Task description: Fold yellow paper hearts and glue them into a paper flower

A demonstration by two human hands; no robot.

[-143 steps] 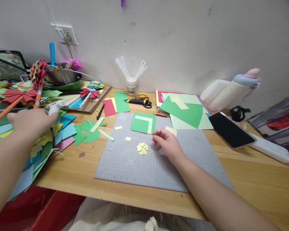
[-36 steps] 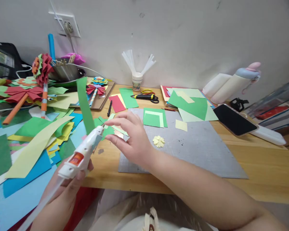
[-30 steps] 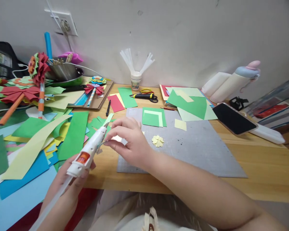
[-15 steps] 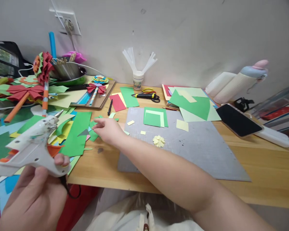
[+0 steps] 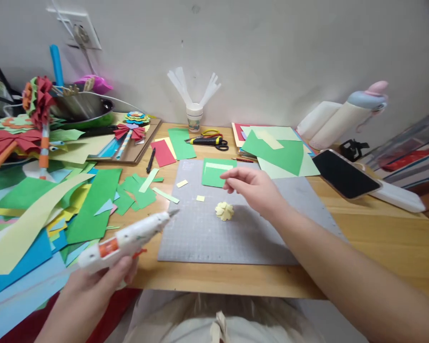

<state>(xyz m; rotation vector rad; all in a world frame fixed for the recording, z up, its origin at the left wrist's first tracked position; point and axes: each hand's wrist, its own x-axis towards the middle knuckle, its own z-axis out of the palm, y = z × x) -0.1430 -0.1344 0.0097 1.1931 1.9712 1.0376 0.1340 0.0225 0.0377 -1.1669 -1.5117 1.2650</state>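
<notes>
My left hand (image 5: 103, 286) is wrapped round the handle of a white hot glue gun (image 5: 128, 240) with orange parts. Its metal nozzle points right, over the left edge of the grey cutting mat (image 5: 250, 247). My right hand (image 5: 252, 188) hovers above the mat with loosely bent fingers and nothing visible in them. Under its fingertips lie green paper squares (image 5: 211, 177), partly covered by the hand. Just left of and below that hand sits a pale yellow paper flower (image 5: 224, 211). Two small yellow paper pieces, one of them a rectangle (image 5: 200, 198), lie nearby on the mat.
Paper scraps (image 5: 93, 209) cover the table's left side, with finished paper flowers (image 5: 43, 102) behind. A paper cup (image 5: 194, 116) of white sticks, scissors (image 5: 219, 145) and a black pen (image 5: 150, 160) stand or lie at the back. A phone (image 5: 348, 174) rests at right.
My right hand has swung from the green scraps on the left to above the mat. The glue gun has moved right, its nozzle now over the mat's edge. The view has shifted slightly.
</notes>
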